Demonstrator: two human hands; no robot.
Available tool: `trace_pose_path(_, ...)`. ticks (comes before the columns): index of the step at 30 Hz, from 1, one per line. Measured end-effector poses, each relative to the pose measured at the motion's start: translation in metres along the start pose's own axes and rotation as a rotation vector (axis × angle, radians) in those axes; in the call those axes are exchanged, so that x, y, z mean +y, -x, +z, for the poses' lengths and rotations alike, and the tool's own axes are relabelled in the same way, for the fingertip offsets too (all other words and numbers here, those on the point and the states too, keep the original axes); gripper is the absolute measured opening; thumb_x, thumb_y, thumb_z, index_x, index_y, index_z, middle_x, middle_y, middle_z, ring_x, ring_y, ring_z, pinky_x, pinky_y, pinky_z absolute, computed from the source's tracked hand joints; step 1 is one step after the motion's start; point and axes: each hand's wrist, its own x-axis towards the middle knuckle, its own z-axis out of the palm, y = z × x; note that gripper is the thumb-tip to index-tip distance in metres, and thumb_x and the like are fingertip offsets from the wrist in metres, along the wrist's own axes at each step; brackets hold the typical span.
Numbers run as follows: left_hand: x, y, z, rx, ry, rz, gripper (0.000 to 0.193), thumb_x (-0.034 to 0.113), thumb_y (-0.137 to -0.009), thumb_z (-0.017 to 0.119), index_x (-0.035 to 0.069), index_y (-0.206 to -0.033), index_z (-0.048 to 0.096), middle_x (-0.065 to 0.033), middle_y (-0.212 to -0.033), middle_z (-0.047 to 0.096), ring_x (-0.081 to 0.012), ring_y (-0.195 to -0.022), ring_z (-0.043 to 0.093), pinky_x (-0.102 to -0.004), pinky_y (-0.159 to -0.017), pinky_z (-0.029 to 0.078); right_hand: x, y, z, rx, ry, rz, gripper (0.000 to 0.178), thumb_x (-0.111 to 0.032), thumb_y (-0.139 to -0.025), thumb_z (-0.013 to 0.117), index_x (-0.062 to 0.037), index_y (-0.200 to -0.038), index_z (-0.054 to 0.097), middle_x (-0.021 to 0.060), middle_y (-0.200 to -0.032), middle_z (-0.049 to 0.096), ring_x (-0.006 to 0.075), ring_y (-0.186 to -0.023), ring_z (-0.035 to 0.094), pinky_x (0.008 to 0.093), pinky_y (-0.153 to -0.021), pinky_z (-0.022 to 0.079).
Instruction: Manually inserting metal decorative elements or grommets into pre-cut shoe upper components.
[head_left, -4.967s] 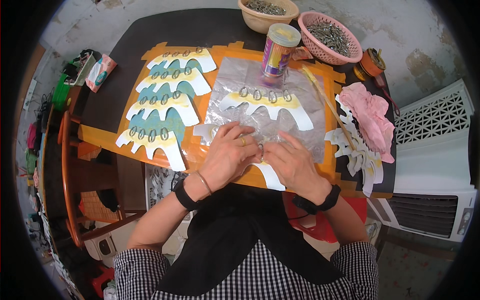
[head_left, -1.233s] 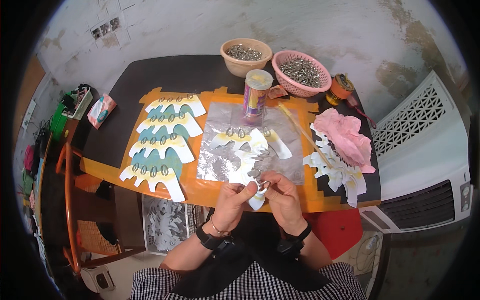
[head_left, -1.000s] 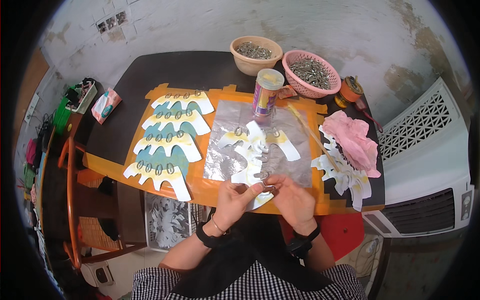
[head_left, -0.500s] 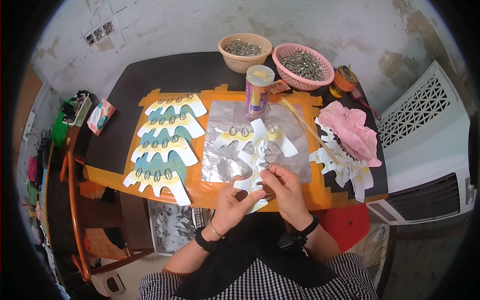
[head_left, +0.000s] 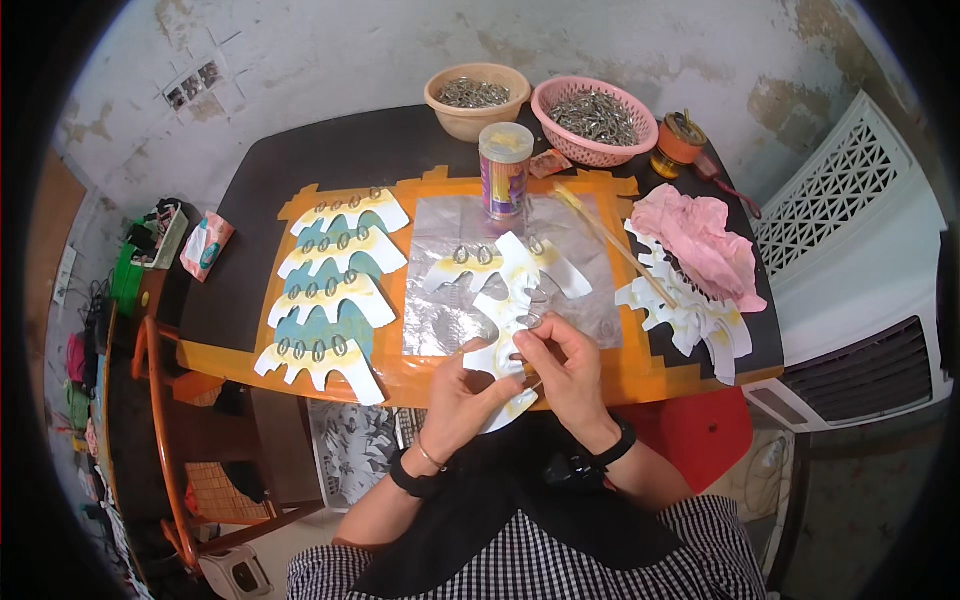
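In front of me, both hands hold one white cut-out piece [head_left: 495, 352] with curved prongs and yellow smears along its edge. My left hand [head_left: 462, 402] grips its lower left part between thumb and fingers. At its right edge my right hand [head_left: 562, 370] is closed, thumb and forefinger beside a small metal ring [head_left: 527, 321]; whether the fingertips pinch the ring itself is hard to see. Behind it, another white piece [head_left: 565, 272] with rings along its yellow edge lies on a silvery sheet [head_left: 425, 330].
Several white pieces with rings [head_left: 335, 300] lie in a column at left. To the right are a stick [head_left: 625, 255], stacked white pieces [head_left: 715, 325] and pink cloth [head_left: 697, 235]. Behind stand a jar [head_left: 504, 180], a beige bowl [head_left: 470, 118] and a pink basket [head_left: 590, 148] of metal rings.
The whole view has shifted slightly. My hands keep hold of the white piece, which looks a little flatter and more spread between them; the ring by my right fingertips shows more.
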Motion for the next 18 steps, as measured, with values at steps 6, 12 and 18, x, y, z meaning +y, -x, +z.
trace_pose_path(6, 0.0, -0.014, -0.023, -0.028, 0.004, 0.277, 0.022, 0.015, -0.097, 0.073, 0.003, -0.113, 0.064, 0.0016, -0.095, 0.06, -0.0056, -0.076, 0.053, -0.0216, -0.062, 0.042, -0.004, 0.007, -0.004, -0.099, 0.294, -0.254, 0.017, -0.004, -0.092, 0.075, 0.0011, -0.084, 0.06, 0.0028, -0.079, 0.057, 0.0093, -0.068, 0.053, 0.0262, -0.06, 0.045)
trace_pose_path(12, 0.005, -0.011, -0.001, 0.084, 0.136, 0.101, 0.02, 0.02, -0.1, 0.073, 0.004, -0.111, 0.07, 0.0053, -0.077, 0.06, -0.0006, -0.059, 0.045, -0.0203, -0.048, 0.03, 0.001, 0.01, -0.006, -0.074, 0.495, -0.393, 0.015, 0.001, -0.087, 0.077, 0.0025, -0.088, 0.062, 0.0088, -0.084, 0.056, 0.0191, -0.072, 0.058, 0.0268, -0.063, 0.047)
trace_pose_path(18, 0.0, -0.005, 0.002, 0.097, 0.034, 0.133, 0.02, 0.019, -0.101, 0.071, 0.002, -0.112, 0.072, 0.0038, -0.082, 0.065, -0.0024, -0.068, 0.052, -0.0204, -0.059, 0.04, -0.003, 0.004, -0.018, -0.168, 0.135, -0.048, 0.026, -0.022, -0.102, 0.068, 0.0033, -0.103, 0.062, 0.0055, -0.092, 0.066, 0.0081, -0.084, 0.06, 0.0233, -0.069, 0.047)
